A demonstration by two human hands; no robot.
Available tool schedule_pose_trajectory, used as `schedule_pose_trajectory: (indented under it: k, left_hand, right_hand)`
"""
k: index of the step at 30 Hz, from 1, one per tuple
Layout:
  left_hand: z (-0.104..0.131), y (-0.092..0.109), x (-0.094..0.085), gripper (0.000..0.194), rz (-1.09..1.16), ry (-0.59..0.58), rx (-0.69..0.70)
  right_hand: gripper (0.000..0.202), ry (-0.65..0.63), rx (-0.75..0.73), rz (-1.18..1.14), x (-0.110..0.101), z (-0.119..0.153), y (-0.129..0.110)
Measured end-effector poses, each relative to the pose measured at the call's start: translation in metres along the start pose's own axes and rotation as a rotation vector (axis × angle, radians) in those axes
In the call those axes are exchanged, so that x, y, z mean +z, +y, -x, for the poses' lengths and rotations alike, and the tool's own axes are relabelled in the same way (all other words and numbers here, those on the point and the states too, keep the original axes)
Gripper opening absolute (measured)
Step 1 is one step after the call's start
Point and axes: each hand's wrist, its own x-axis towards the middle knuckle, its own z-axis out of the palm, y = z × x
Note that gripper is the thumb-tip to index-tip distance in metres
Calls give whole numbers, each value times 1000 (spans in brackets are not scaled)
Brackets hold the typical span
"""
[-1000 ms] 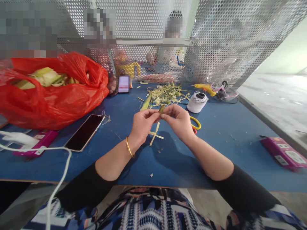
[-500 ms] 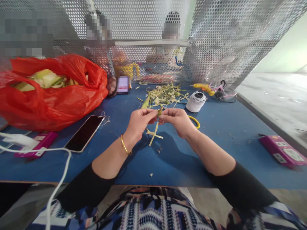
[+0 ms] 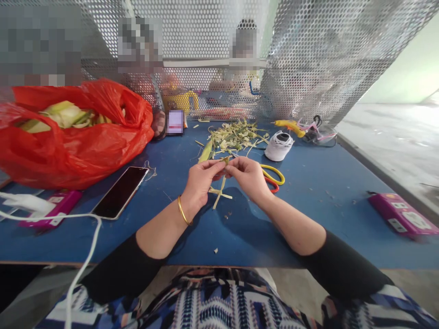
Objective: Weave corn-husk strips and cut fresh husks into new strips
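Observation:
My left hand [image 3: 202, 179] and my right hand [image 3: 248, 176] meet over the middle of the blue table, fingertips pinched together. Between them is a small yellow-green piece of husk [image 3: 226, 160], mostly hidden by the fingers. On the table just below them lie pale thin husk strips [image 3: 221, 195], crossing one another. Beside my right hand, scissors [image 3: 274, 175] show one yellow and one red handle loop; the blades are largely covered. A longer green husk piece [image 3: 206, 153] lies behind my left hand, near a pile of husk scraps [image 3: 236, 136].
A red plastic bag [image 3: 113, 151] of husks stands at left, by a phone [image 3: 120, 192] and a white cable [image 3: 85, 256]. At right are a white thread spool [image 3: 279, 146], a yellow-handled tool [image 3: 290, 125] and a purple box [image 3: 403, 213]. A perforated screen [image 3: 212, 34] rises behind, people beyond.
My right hand has turned and shifted slightly left, so more of the scissors' handles shows, the red loop included. Both hands still pinch the small husk piece.

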Motion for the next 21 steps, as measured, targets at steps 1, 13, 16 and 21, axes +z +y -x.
schedule_pose_trajectory:
  k: [1,13,16,21]
  left_hand:
    - [-1,1,-1,6,7,-1,-7]
    - [-20,4,-7,9,56,49,-82]
    - [-20,3,-7,9,85,43,-79]
    - [-21,4,-8,6,139,47,-84]
  right_hand:
    - [14,-35,-34,149,-6,-2,-3]
    - [40,-366,220,1419,-68,-9,9]
    - [45,-376,160,1411,-67,-11,13]
    - [49,-273,66,1182,-77,-16,18]
